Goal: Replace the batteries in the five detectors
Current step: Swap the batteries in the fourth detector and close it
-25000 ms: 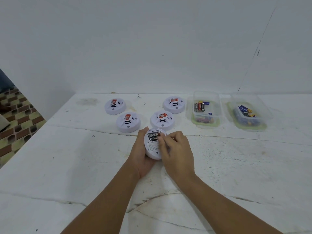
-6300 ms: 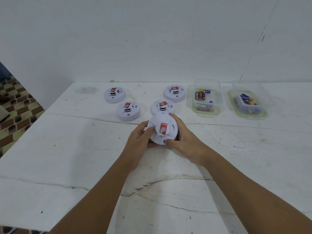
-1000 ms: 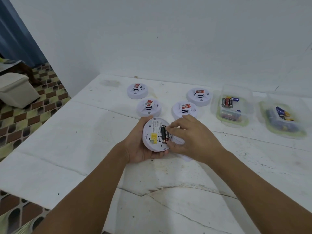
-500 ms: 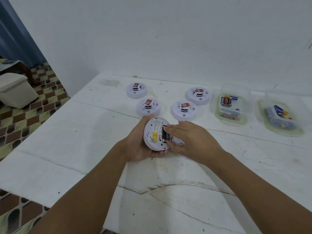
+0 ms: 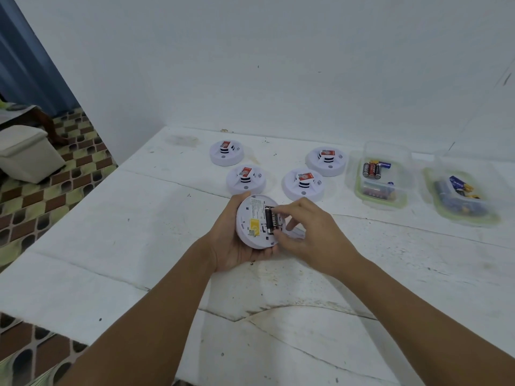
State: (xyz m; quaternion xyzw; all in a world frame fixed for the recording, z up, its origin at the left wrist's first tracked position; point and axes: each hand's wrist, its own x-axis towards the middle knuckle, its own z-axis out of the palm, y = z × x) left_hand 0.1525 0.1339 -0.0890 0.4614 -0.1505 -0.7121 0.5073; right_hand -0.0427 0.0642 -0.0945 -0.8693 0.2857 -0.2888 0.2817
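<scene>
My left hand [image 5: 231,246] grips a round white detector [image 5: 255,224], turned back side up above the table, with a yellow sticker and an uncovered battery bay. Black batteries [image 5: 271,220] lie in that bay. My right hand [image 5: 309,232] pinches the right-hand battery between thumb and fingertips. Several other white detectors with red labels stand face up behind: one at the far left [image 5: 226,153], one just behind my left hand [image 5: 245,179], one in the middle [image 5: 303,183] and one at the far right [image 5: 326,160].
Two clear plastic tubs hold loose batteries at the right: the nearer tub [image 5: 380,174] and a green-rimmed tub [image 5: 462,196]. The white table [image 5: 139,232] ends at the left over a tiled floor with a beige box [image 5: 28,154]. A wall rises behind.
My right fingers have shifted on the detector's battery bay and now pinch the right-hand battery. The detector stays in my left hand, and the view has barely moved.
</scene>
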